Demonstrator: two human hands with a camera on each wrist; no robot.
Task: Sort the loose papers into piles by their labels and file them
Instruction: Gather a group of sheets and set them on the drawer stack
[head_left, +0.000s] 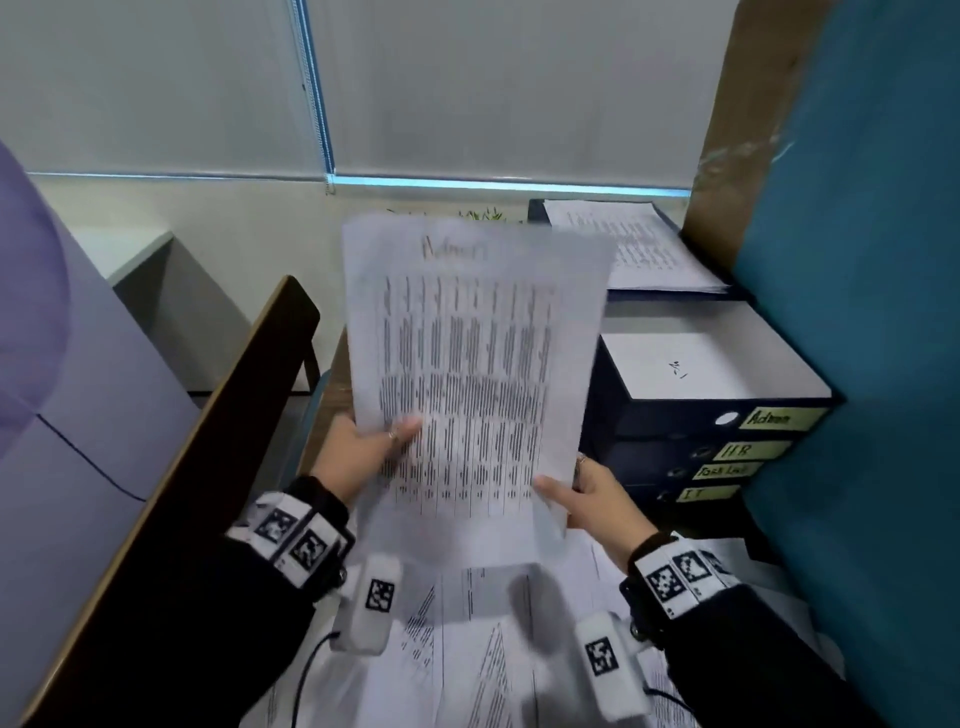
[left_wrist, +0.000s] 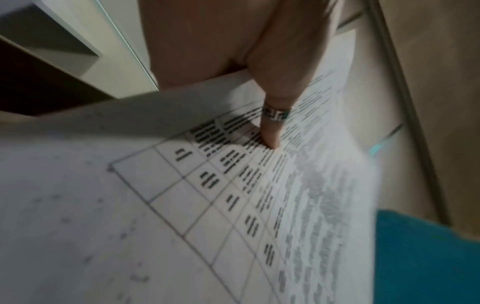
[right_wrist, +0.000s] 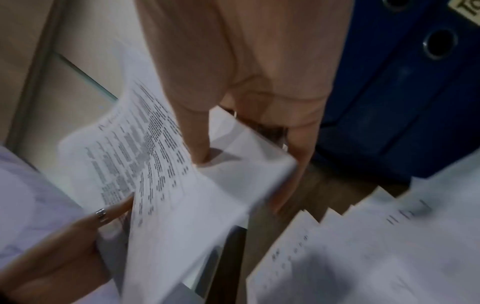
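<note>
A printed sheet (head_left: 467, 364) with a table and a handwritten label at its top is held up in front of me. My left hand (head_left: 363, 447) pinches its lower left edge, thumb (left_wrist: 272, 131) on the printed face. My right hand (head_left: 587, 493) pinches the lower right corner, thumb (right_wrist: 197, 144) on top and fingers behind. Loose papers (head_left: 467, 649) lie fanned on the desk under my wrists. To the right stands a stack of dark blue binders (head_left: 675, 447) with yellow spine labels, the top one (head_left: 779, 418) reading Admin. The sheet is motion-blurred.
A white sheet (head_left: 691, 364) lies on the top binder, and another pile of papers (head_left: 639, 244) sits further back. A teal partition (head_left: 857, 312) closes the right side. The dark wooden desk edge (head_left: 208, 441) runs along the left, with a purple object (head_left: 52, 338) beyond.
</note>
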